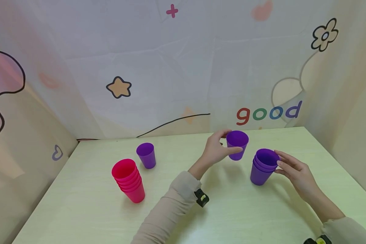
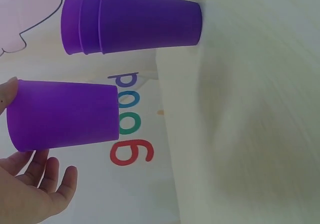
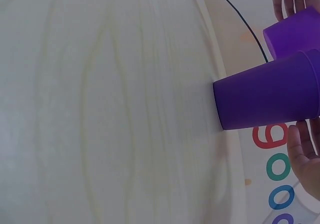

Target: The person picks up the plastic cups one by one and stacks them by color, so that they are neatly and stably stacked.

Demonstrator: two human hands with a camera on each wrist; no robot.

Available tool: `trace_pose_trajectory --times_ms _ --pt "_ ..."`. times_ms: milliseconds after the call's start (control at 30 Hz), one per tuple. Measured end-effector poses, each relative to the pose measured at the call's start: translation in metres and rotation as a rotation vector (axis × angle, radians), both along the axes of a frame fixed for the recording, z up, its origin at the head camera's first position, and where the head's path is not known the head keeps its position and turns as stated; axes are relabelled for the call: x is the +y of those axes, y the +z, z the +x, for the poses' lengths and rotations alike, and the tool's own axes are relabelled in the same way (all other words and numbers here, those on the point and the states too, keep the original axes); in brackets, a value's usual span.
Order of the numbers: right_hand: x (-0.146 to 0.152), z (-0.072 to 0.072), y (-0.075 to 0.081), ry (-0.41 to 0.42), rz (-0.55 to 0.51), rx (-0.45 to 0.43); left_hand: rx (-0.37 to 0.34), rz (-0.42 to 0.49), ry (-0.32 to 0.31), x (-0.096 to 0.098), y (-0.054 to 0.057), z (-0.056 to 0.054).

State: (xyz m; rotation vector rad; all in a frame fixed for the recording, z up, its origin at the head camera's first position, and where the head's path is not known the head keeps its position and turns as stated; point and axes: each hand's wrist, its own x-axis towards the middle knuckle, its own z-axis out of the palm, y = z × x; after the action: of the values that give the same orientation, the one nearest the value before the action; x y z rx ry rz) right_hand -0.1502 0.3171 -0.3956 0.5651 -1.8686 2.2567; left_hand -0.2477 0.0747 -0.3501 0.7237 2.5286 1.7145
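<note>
A single purple cup is held up off the table in my left hand. The thumb lies across its near side, the fingers are behind it near the rim, and its mouth faces up. To its right, a nested stack of purple cups stands upright on the table. My right hand holds this stack near its rims from the right side, fingertips against the cup wall. In the left wrist view, the lifted cup shows beside the stack, whose base meets the tabletop.
Another purple cup stands upright by itself at the left on the pale table. In front of it is a nested stack of pinkish-red cups. A printed cloth hangs behind the table's back edge.
</note>
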Motion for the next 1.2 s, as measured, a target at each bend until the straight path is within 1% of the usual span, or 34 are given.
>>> trace_pose_trajectory --times_ms 533,733,1000,1200 --pt "-0.002 0.000 0.001 0.014 -0.016 0.001 0.079 0.016 -0.069 0.001 0.021 0.010" --pt "-0.002 0.000 0.001 0.009 -0.021 0.001 0.093 0.067 -0.100 0.006 0.030 0.015" --pt "-0.002 0.000 0.002 0.004 -0.001 0.004 0.101 0.111 -0.141 0.012 0.041 0.022" --pt "-0.001 0.000 0.001 0.007 0.005 0.004 0.120 0.135 -0.178 0.018 0.046 0.026"
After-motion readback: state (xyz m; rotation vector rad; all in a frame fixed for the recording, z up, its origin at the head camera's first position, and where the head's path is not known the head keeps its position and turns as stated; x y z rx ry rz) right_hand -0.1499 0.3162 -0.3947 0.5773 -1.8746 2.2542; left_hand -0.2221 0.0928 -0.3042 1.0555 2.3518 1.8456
